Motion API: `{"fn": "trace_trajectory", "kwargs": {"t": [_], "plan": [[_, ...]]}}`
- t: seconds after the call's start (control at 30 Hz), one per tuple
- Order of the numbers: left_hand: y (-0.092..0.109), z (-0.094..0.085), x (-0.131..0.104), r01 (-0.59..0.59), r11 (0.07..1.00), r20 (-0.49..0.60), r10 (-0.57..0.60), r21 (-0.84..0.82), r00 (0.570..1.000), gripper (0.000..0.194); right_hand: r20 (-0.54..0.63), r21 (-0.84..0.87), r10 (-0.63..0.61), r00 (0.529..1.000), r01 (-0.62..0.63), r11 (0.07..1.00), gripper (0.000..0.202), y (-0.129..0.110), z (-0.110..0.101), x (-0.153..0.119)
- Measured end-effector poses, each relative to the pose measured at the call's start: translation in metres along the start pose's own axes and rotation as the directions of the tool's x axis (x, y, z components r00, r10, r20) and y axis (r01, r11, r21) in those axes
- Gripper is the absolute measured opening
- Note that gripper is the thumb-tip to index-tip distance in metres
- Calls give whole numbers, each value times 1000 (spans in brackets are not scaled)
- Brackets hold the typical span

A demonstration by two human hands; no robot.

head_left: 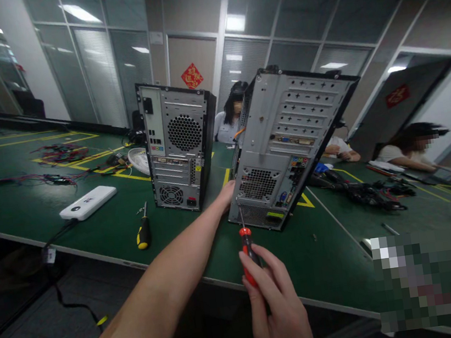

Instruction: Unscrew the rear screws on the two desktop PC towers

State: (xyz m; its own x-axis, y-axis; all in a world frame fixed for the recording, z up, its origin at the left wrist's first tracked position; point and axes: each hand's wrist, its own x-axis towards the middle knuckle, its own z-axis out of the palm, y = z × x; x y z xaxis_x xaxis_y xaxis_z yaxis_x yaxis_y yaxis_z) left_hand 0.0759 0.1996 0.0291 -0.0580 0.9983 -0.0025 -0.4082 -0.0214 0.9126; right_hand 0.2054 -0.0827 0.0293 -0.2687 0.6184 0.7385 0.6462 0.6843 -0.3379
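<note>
The right hand's (277, 306) fingers grip the screwdriver (246, 244), tip at the lower left of the tilted right case (263, 119) on the worktop (330, 271); screw work looks unfinished. The left hand's (226, 195) fingers are hidden, grip unclear.

The view is dim, bright strips (81, 13) glare on glass panels (134, 75), edges stretched.

Bare left forearm (171, 278), bare fingers (260, 279)
</note>
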Motion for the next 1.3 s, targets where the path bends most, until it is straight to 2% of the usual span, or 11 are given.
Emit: {"fn": "trace_trajectory", "kwargs": {"t": [0.13,0.37,0.47,0.63,0.83,1.03,1.17,1.3], "plan": [[1,0,0,5,1000,-7,-5,15,1000,15,-28,64,19,999,-17,998,41,-3,0,2],[0,-2,0,-26,999,10,26,33,1000,17,-55,69,14,998,-10,998,25,-6,-1,5],[0,-2,0,-23,999,5,23,37,1000,21,-65,70,21,998,-16,997,29,-4,1,5],[-1,-3,1,-1,999,1,1,45,1000,25,-101,61,117,988,-111,992,32,-2,1,3],[-2,-3,3,-15,999,4,15,36,1000,21,-83,47,56,995,-52,998,29,-4,-1,2],[-2,-2,2,-34,999,16,34,19,999,33,-97,65,32,995,-26,998,34,-7,-2,4],[-1,-2,1,-28,999,15,28,18,999,25,-73,45,16,997,-13,999,40,-5,-2,4],[0,-2,1,-23,1000,-2,23,20,1000,23,-82,117,61,995,-51,992,37,-3,0,2]]}}
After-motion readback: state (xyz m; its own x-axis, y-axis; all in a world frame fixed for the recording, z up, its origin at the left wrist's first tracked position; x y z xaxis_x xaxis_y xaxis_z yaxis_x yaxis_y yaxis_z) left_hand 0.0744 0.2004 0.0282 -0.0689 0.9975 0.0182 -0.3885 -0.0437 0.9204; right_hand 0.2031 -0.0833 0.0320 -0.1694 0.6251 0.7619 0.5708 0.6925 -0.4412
